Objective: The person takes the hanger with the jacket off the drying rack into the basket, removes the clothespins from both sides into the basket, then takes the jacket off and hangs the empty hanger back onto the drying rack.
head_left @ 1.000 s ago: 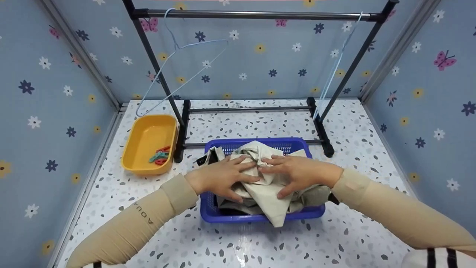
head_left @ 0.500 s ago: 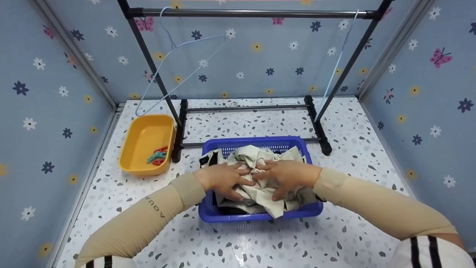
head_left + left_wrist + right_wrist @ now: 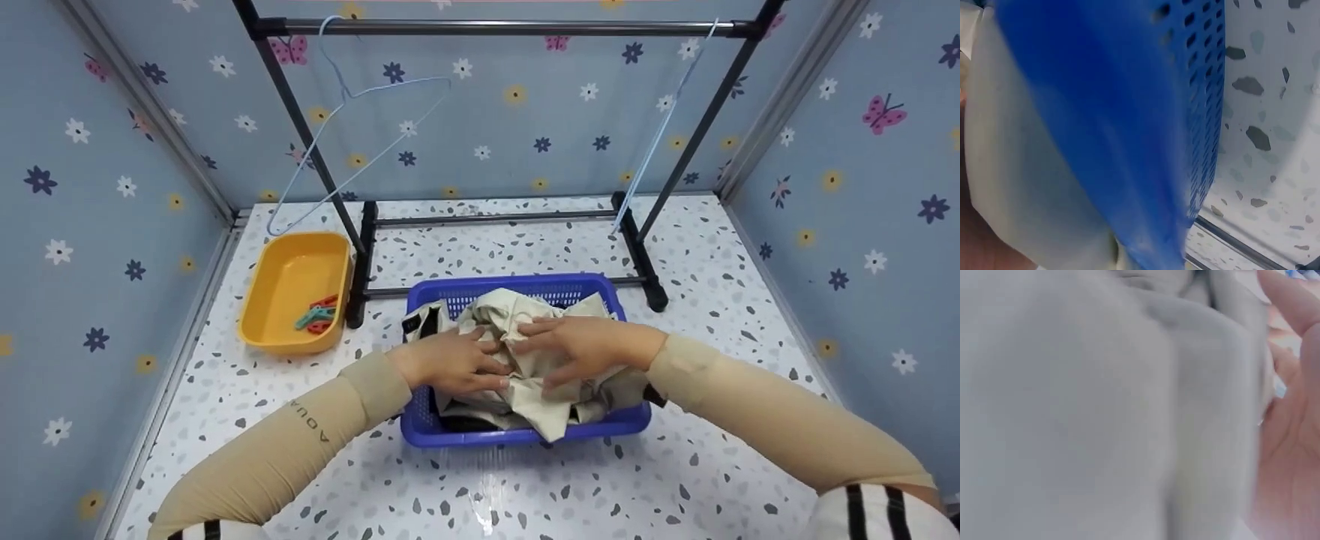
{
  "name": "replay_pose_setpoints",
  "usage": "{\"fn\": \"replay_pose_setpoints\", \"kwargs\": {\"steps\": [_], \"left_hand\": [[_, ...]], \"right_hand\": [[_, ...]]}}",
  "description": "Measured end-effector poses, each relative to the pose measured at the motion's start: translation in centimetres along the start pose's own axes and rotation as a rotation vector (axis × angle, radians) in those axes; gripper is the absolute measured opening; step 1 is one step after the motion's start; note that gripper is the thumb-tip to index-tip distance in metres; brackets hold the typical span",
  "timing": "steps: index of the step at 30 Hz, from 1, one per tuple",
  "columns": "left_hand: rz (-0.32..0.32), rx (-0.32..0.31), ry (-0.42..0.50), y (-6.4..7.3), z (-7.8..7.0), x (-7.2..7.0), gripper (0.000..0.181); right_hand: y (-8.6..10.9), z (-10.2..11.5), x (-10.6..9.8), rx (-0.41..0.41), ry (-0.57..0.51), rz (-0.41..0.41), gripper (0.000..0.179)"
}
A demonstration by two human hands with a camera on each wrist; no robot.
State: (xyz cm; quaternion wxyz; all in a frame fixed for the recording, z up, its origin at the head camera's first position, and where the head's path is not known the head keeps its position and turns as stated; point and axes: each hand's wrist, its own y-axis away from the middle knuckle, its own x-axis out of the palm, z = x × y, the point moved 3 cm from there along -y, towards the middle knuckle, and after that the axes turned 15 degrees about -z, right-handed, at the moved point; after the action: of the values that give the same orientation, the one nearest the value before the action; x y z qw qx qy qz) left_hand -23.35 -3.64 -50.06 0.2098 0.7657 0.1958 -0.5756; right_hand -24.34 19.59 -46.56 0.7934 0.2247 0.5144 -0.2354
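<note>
A blue plastic basket (image 3: 525, 439) stands on the speckled floor, heaped with crumpled beige clothes (image 3: 546, 409). My left hand (image 3: 457, 364) lies over the left part of the heap, fingers spread and fairly straight. Over the right part is my right hand (image 3: 589, 349), its fingers stretched toward the left one. Close up in the left wrist view are the basket's rim (image 3: 1100, 112) and pale cloth (image 3: 1022, 152). In the right wrist view, blurred pale cloth (image 3: 1072, 410) fills most of the picture beside the right palm (image 3: 1292, 455). Parts of the fingertips are hidden among the folds.
A black clothes rack (image 3: 495, 28) stands behind the basket. One light blue hanger (image 3: 345, 94) hangs at its left end, another hanger (image 3: 660, 127) at its right. Left of the rack is a yellow tub (image 3: 274, 330) with several red and green clothespins (image 3: 319, 315).
Both hands first pressed the clothes lower, and the cloth corner at the basket's front has drawn back. In the last half second the right hand has shifted slightly up and to the right.
</note>
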Motion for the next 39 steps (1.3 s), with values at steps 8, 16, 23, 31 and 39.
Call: {"fn": "replay_pose_setpoints", "kwargs": {"steps": [8, 16, 23, 31, 39], "left_hand": [[-0.108, -0.085, -0.003, -0.1, -1.8, 0.0, 0.061], [-0.258, -0.177, -0.109, 0.0, -3.1, -0.6, 0.069], [-0.499, -0.158, -0.264, -0.3, -3.7, -1.5, 0.105], [-0.329, -0.060, -0.315, -1.4, -3.5, -1.5, 0.115], [-0.120, -0.059, -0.226, -2.3, -2.7, -0.7, 0.105]], "right_hand": [[3.2, -2.4, -5.0, 0.141, 0.015, -0.153, 0.048], [6.1, -3.5, -4.0, 0.089, 0.007, -0.172, 0.039], [6.6, -4.5, -2.1, -0.005, 0.066, -0.226, 0.061], [5.3, -5.6, 0.3, 0.024, 0.164, -0.084, 0.067], [5.2, -5.6, 0.2, 0.021, 0.096, -0.145, 0.061]]}}
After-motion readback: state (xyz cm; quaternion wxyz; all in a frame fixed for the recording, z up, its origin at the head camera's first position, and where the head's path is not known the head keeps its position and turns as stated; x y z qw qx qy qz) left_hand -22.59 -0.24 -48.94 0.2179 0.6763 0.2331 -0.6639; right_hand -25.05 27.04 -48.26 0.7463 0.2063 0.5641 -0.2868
